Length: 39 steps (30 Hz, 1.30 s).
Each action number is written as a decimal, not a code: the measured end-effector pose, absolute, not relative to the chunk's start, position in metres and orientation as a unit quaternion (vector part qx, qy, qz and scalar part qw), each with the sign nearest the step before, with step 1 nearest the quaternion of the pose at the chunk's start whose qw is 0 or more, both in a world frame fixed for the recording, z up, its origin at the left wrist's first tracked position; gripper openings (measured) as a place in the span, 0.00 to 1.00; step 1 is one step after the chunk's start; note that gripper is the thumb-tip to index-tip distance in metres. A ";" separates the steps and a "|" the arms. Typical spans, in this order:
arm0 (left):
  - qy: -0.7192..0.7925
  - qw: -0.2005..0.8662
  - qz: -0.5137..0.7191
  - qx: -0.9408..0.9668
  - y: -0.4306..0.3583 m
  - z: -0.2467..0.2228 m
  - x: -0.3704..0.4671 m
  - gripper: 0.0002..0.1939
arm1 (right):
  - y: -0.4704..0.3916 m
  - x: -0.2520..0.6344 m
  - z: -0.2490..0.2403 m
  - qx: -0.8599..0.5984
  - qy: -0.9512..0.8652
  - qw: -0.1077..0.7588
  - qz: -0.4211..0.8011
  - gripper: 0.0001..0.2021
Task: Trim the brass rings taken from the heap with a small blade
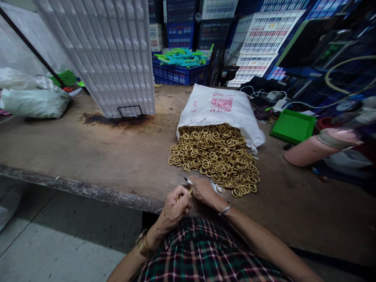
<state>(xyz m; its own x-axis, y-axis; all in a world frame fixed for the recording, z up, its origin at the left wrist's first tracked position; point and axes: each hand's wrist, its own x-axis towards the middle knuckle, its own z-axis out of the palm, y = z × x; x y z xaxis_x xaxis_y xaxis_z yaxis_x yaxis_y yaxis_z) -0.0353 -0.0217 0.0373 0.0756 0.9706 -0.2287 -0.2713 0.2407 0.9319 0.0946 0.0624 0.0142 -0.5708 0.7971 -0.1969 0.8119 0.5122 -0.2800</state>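
Many brass-coloured rings [217,152] spill from the mouth of a white sack [205,102] with red print onto the brown table [123,156]. At the table's front edge, my left hand [176,203] is closed on a brass ring, part of which shows between thumb and fingers. Just right of it and almost touching, my right hand [204,190] is closed around a small knife [188,181], whose dark tip points up and left. The nearest loose rings lie right beside my right hand.
A tall stack of ribbed translucent trays [117,58] stands at the back left, with a plastic bag [35,98] farther left. On the right are a green tray [293,126], a pink bottle [314,149] and white cables. Crates [180,35] are piled behind.
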 end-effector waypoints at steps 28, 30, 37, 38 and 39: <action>0.376 0.745 0.550 -0.006 -0.008 0.006 -0.051 0.13 | 0.085 0.085 -0.006 0.505 0.848 -0.112 -0.115 0.10; 0.358 0.754 0.551 -0.011 -0.007 0.009 -0.053 0.14 | 0.083 0.088 -0.005 0.496 0.849 -0.124 -0.134 0.11; 0.435 0.695 0.556 0.136 -0.002 0.017 -0.045 0.16 | 0.078 0.105 0.003 0.487 0.762 -0.250 -0.345 0.06; 0.471 0.665 0.551 0.181 -0.001 0.015 -0.043 0.15 | 0.078 0.107 0.004 0.486 0.748 -0.254 -0.374 0.07; 0.505 0.628 0.545 0.229 -0.001 0.014 -0.041 0.14 | 0.077 0.109 0.005 0.488 0.734 -0.252 -0.400 0.07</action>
<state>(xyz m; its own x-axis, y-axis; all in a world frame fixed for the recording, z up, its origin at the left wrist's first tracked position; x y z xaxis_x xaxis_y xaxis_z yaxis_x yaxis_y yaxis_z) -0.0411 -0.0009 0.0141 -0.1054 0.9167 -0.3855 -0.4542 0.3004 0.8387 0.1087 0.0769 0.0047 -0.3962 0.9180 -0.0200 0.5143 0.2038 -0.8331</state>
